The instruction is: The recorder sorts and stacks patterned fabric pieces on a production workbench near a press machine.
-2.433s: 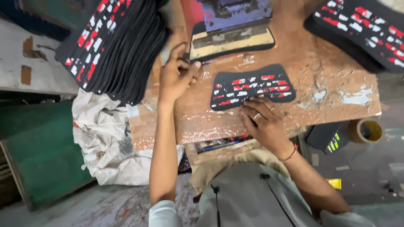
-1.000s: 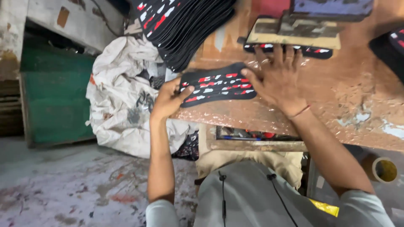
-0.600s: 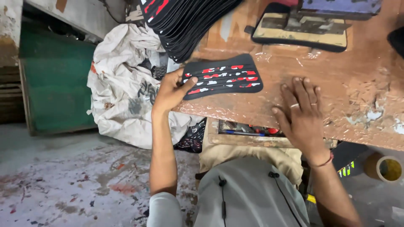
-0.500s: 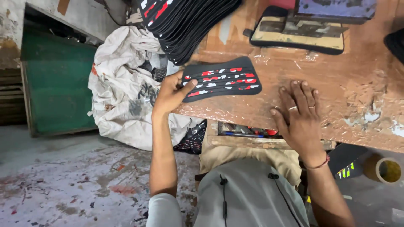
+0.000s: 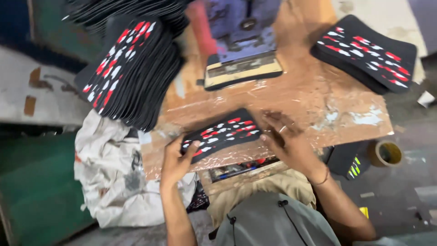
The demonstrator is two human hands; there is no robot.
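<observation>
A flat black piece with red and white marks [image 5: 222, 133] lies near the front edge of the brown work table [image 5: 314, 100]. My left hand [image 5: 176, 157] grips its left end, thumb on top. My right hand [image 5: 287, 141] lies with fingers spread at the piece's right end, touching it. A tall leaning stack of the same black pieces [image 5: 129, 73] stands at the table's left. A smaller stack [image 5: 366, 52] lies at the far right.
A blue press machine with a tan-edged plate [image 5: 243, 68] stands at the back middle of the table. A crumpled white sack [image 5: 114, 173] lies on the floor to the left. A roll of tape [image 5: 386, 152] sits low at the right. A green panel [image 5: 32, 182] stands at lower left.
The view has swung right and up. My right hand has moved from the bare table onto the right end of the black piece. My left hand still holds its left end.
</observation>
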